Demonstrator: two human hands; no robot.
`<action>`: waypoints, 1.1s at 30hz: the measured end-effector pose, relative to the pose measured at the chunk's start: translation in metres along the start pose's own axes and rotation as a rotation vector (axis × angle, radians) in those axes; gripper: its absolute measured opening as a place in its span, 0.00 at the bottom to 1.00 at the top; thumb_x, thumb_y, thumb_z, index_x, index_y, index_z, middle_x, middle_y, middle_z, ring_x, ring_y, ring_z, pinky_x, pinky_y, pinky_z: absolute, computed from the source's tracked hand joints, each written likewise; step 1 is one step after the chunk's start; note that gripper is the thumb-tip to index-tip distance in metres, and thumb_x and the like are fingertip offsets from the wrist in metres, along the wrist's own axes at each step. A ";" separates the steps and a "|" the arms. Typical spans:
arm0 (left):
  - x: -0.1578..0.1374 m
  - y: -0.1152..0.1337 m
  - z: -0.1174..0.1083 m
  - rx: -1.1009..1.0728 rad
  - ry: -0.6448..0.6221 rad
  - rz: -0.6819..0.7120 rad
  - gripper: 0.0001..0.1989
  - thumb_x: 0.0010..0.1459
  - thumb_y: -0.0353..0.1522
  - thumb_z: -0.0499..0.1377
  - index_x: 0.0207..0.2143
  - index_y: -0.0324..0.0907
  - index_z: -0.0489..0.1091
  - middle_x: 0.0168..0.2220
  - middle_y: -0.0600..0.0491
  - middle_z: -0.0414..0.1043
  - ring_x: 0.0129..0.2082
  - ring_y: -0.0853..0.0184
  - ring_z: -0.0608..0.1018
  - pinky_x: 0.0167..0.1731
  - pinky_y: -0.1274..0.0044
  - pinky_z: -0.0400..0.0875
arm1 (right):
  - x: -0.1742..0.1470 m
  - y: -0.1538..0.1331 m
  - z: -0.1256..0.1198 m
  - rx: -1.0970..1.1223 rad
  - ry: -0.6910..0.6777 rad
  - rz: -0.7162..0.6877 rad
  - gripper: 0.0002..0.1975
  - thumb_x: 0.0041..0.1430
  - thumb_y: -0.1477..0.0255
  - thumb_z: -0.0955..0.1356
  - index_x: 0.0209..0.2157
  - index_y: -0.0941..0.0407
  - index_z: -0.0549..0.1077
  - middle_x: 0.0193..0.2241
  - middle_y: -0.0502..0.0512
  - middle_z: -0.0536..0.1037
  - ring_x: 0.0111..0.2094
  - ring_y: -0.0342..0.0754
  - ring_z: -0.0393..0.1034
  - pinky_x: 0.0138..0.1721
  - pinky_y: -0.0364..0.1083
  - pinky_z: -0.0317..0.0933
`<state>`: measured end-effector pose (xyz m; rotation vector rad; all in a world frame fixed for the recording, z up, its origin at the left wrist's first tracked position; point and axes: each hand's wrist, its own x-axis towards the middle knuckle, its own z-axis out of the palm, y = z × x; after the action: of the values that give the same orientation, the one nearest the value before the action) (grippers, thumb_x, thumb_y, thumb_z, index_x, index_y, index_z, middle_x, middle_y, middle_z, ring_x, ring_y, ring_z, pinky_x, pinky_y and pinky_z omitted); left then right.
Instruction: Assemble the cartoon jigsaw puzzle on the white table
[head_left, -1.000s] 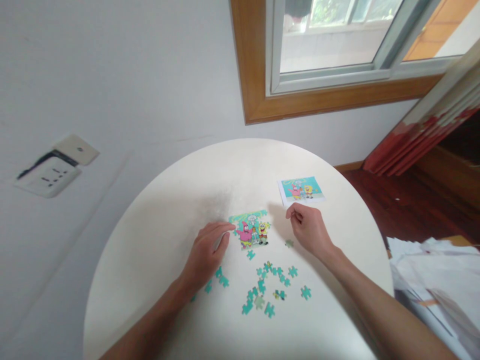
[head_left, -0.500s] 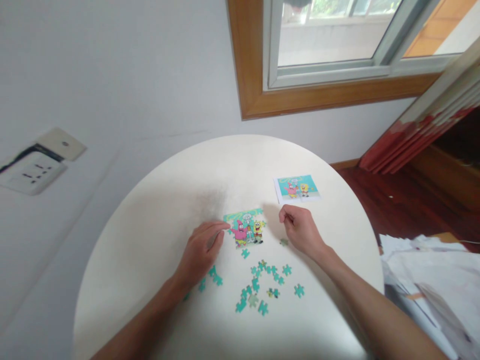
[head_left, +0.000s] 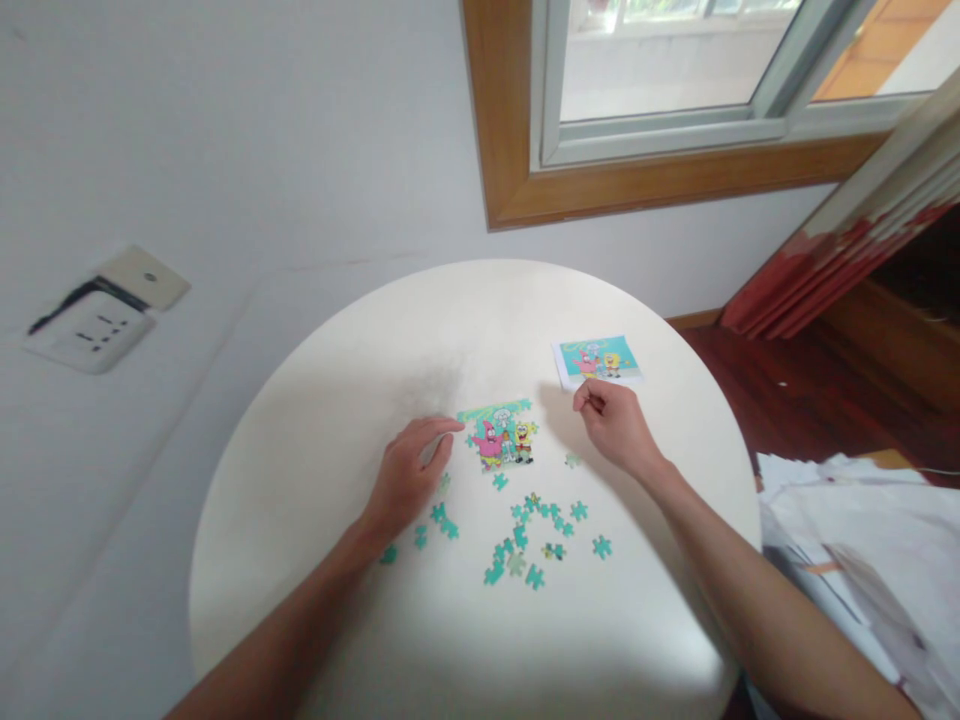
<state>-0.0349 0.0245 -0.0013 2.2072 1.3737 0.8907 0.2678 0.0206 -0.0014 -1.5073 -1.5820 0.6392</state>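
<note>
A partly joined jigsaw puzzle (head_left: 504, 437) with a pink, a pale and a yellow cartoon figure lies mid-table. At its left edge rests my left hand (head_left: 411, 470), fingers stretched out and thumb apart, holding nothing. My right hand (head_left: 616, 422) hovers to the puzzle's right with its fingers curled together; whatever they pinch, if anything, is hidden. Just beyond it lies the picture card (head_left: 600, 357) showing the same figures. A pale loose piece (head_left: 572, 460) sits below my right hand. Several teal puzzle pieces (head_left: 520, 537) are scattered nearer me, and others (head_left: 444, 520) lie beside my left wrist.
The round white table (head_left: 315, 400) stands against a wall with a socket (head_left: 94, 330). A wood-framed window (head_left: 510, 195) is above the far edge. Papers (head_left: 862, 540) are piled at the right, below a red and cream curtain (head_left: 795, 270).
The view has shifted, so the table and puzzle appear slightly higher and further right. My right hand has moved a little, its fingers still curled. My left hand stays at the puzzle's left edge.
</note>
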 end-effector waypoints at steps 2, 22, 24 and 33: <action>0.001 0.002 -0.001 -0.004 0.012 0.008 0.11 0.64 0.33 0.52 0.41 0.44 0.75 0.43 0.51 0.77 0.45 0.63 0.77 0.51 0.70 0.70 | 0.002 0.001 -0.003 0.011 0.015 -0.005 0.08 0.47 0.80 0.60 0.24 0.55 0.68 0.17 0.46 0.65 0.21 0.44 0.58 0.25 0.43 0.50; -0.002 0.007 0.009 -0.087 -0.034 0.031 0.12 0.64 0.33 0.52 0.38 0.43 0.75 0.40 0.51 0.78 0.41 0.64 0.78 0.47 0.73 0.71 | -0.062 -0.011 -0.033 -0.134 -0.056 -0.255 0.16 0.50 0.84 0.60 0.31 0.53 0.74 0.26 0.47 0.78 0.47 0.51 0.75 0.63 0.64 0.45; -0.002 0.007 0.009 -0.086 -0.035 0.031 0.12 0.64 0.33 0.52 0.38 0.43 0.75 0.40 0.51 0.78 0.41 0.64 0.78 0.47 0.73 0.70 | -0.064 -0.010 -0.034 -0.066 -0.053 -0.242 0.15 0.47 0.85 0.59 0.26 0.53 0.71 0.25 0.46 0.78 0.41 0.49 0.77 0.62 0.64 0.48; -0.002 0.008 0.008 -0.109 -0.030 0.028 0.11 0.63 0.32 0.52 0.38 0.42 0.75 0.39 0.52 0.78 0.41 0.65 0.78 0.46 0.74 0.70 | -0.076 0.006 -0.025 0.098 -0.025 -0.168 0.14 0.46 0.83 0.59 0.18 0.53 0.67 0.18 0.45 0.70 0.24 0.43 0.69 0.51 0.55 0.67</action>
<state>-0.0244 0.0195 -0.0028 2.1537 1.2535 0.9155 0.2861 -0.0566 -0.0101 -1.2847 -1.6516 0.6324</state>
